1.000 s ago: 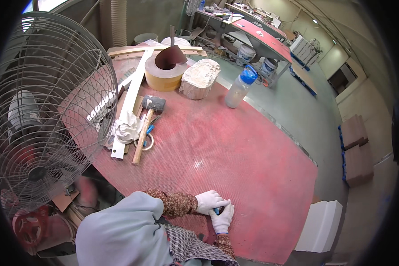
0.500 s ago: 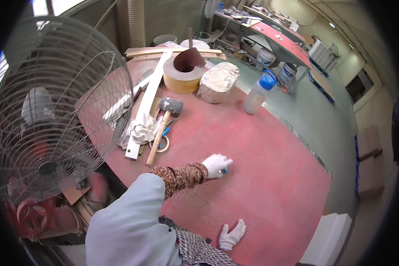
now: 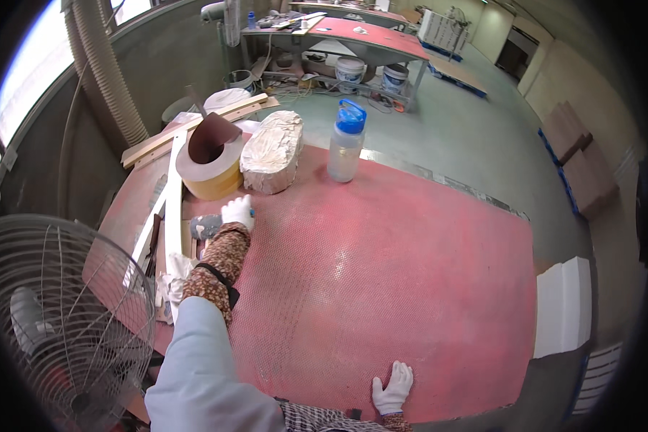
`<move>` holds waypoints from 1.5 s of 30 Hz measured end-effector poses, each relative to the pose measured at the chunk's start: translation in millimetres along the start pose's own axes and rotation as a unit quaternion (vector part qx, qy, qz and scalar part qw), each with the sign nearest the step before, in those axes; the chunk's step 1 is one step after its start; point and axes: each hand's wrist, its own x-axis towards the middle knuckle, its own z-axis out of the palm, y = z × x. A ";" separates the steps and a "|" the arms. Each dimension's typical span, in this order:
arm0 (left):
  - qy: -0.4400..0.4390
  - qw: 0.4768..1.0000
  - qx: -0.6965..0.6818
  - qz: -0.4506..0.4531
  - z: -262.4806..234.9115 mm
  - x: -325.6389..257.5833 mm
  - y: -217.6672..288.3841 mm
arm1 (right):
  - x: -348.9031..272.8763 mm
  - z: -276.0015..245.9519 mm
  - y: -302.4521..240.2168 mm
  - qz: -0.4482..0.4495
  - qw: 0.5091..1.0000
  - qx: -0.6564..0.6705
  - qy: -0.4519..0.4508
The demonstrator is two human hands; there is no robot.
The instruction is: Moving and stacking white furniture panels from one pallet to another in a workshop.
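My left hand (image 3: 237,212), in a white glove, is closed around a small blue object (image 3: 252,213); only a bit of it shows, so I cannot tell its kind. That hand is beside the grey head of a mallet (image 3: 206,227), whose handle my patterned sleeve mostly covers. Just beyond it stand a roll of brown abrasive sheet (image 3: 212,180) with a yellowish outer side and a foil-like wrapped block (image 3: 272,153). My right hand (image 3: 393,389), also gloved, lies flat with fingers stretched on the red textured tabletop (image 3: 381,288) near its front edge.
A clear bottle with a blue lid (image 3: 347,144) stands near the far edge. White and wooden strips (image 3: 174,209) and a crumpled white cloth (image 3: 176,277) lie at the left. A large caged fan (image 3: 72,317) is close by the left edge; a white block (image 3: 563,306) is off the right.
My left hand has moved away from the table's middle, forward and left to the mallet head, carrying the blue object. The view has turned; my right hand still rests flat on the tabletop.
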 end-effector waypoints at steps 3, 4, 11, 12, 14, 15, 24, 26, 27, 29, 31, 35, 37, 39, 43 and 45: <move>-0.027 0.997 0.040 -0.052 -2.1 18.8 -19.6 | -4.1 2.9 8.7 -0.003 1.000 0.009 0.020; -0.032 0.996 0.034 -0.070 -7.9 21.1 -32.7 | 0.8 -1.1 4.4 0.000 1.000 -0.010 0.011; -0.062 0.985 -0.040 -0.156 18.3 45.4 -94.7 | 16.0 -19.8 -5.6 0.029 0.999 0.020 0.009; -0.084 0.981 -0.046 -0.167 8.6 46.8 -73.1 | 12.6 -21.2 -3.7 0.033 0.999 0.028 0.002; -0.123 0.961 -0.008 -0.246 14.8 62.1 -101.7 | 15.7 -19.3 -4.5 0.016 0.999 0.046 -0.009; -0.156 0.949 0.005 -0.275 29.6 74.7 -164.1 | 23.5 -15.0 -5.2 0.006 0.998 0.058 -0.005; -0.068 0.941 -0.037 -0.329 -6.0 51.7 -134.9 | 14.3 -19.6 -1.4 0.037 0.998 0.041 -0.026; -0.056 0.944 -0.024 -0.324 -9.2 49.3 -137.1 | 13.4 -20.7 -2.4 0.038 0.999 0.029 -0.021; -0.048 0.946 -0.017 -0.319 -9.8 48.3 -136.1 | 14.1 -22.4 -1.2 0.033 0.999 0.031 -0.023; -0.021 0.953 -0.001 -0.302 -13.7 42.8 -128.0 | 13.5 -20.3 -0.6 0.032 0.999 0.039 -0.014; 0.029 0.959 0.024 -0.280 -25.6 25.7 -100.6 | 10.7 -17.8 2.3 0.026 0.998 0.056 0.004; 0.125 0.976 0.010 -0.180 -36.9 -29.0 -25.1 | 4.1 -11.1 5.4 0.030 0.998 0.058 0.021; 0.097 0.993 -0.006 -0.072 4.2 -38.3 -48.1 | 16.0 4.1 3.0 0.009 0.997 0.068 0.039; 0.150 0.981 -0.069 0.102 35.6 -82.4 37.5 | 7.1 12.4 8.9 0.032 0.996 0.060 0.064; 0.065 0.898 -0.268 0.343 27.0 -223.3 184.7 | 10.3 32.1 2.3 0.051 0.990 0.056 0.120; 0.021 0.830 -0.224 0.510 8.8 -293.8 243.5 | -3.0 29.9 3.2 0.078 0.985 0.045 0.150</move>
